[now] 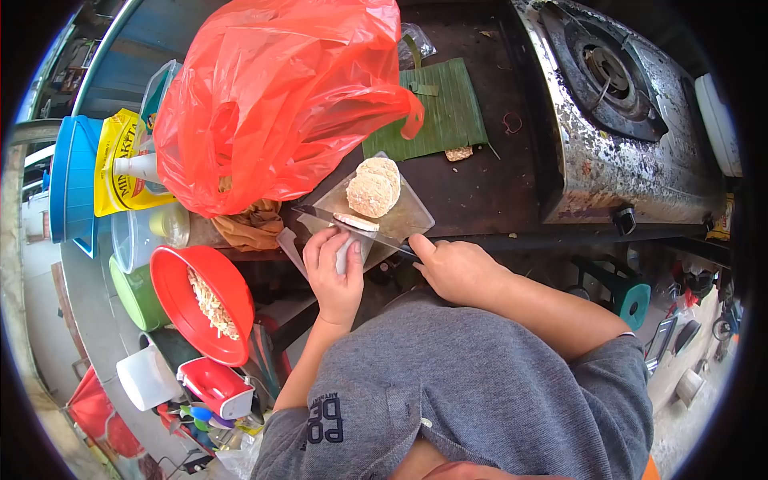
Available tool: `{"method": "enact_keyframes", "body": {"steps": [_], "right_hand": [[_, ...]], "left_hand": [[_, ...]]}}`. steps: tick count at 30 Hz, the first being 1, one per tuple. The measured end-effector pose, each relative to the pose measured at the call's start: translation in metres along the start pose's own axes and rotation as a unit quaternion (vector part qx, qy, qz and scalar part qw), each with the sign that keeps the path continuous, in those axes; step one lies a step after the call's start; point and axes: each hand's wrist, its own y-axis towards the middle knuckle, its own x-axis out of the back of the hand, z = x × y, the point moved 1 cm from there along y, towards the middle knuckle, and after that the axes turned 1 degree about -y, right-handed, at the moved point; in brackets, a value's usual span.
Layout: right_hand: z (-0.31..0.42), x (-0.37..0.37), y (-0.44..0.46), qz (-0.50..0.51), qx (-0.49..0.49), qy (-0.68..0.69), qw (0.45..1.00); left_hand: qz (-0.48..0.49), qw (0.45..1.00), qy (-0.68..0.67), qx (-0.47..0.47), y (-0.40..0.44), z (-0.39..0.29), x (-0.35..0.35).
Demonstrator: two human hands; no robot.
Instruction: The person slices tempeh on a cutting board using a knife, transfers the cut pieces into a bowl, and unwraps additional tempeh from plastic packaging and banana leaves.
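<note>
My right hand (456, 270) is closed round the dark handle of a knife (394, 242). Its blade reaches left across a small pale chopping board (413, 210). My left hand (334, 276) grips a whitish wrapped roll, apparently tempeh (358, 246), on the near side of the blade. A thin round slice (357, 222) stands against the blade's far side. Two round, grainy, cream-coloured slices (373, 190) overlap on the board just beyond. My fingers partly hide the roll.
A large red plastic bag (272, 96) bulks behind the board, with a green banana leaf (448, 112) beside it. A worn gas stove (616, 120) stands right. On the left are a red bowl (172, 280) of pale shreds, a yellow pouch (120, 164) and a blue bucket (74, 180).
</note>
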Motion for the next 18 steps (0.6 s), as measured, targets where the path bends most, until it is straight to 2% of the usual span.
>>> {"method": "enact_keyframes", "body": {"steps": [4, 7, 9, 10, 11, 13, 18], "right_hand": [[-0.010, -0.006, 0.007, 0.012, -0.016, 0.005, 1.000], [-0.015, 0.006, 0.010, -0.018, -0.004, 0.024, 1.000], [-0.017, 0.020, 0.014, 0.075, -0.092, 0.234, 0.965], [-0.019, 0.021, 0.014, 0.071, -0.095, 0.264, 0.957], [-0.025, 0.015, 0.013, 0.071, -0.093, 0.263, 0.958], [-0.027, 0.004, 0.011, -0.087, 0.066, 0.124, 0.986], [0.005, 0.019, -0.021, -0.093, 0.056, 0.071, 0.992]], "left_hand": [[-0.004, 1.000, -0.014, 0.004, 0.002, -0.003, 0.001], [-0.011, 1.000, -0.010, -0.010, 0.003, -0.002, 0.002], [-0.010, 1.000, -0.005, -0.015, 0.002, -0.001, 0.006], [-0.008, 1.000, -0.008, -0.016, 0.002, 0.000, 0.007], [-0.008, 1.000, -0.011, -0.018, 0.002, 0.000, 0.007], [-0.014, 1.000, -0.016, -0.018, 0.002, -0.001, 0.006], [-0.024, 0.999, -0.004, -0.023, 0.001, -0.001, 0.006]]}}
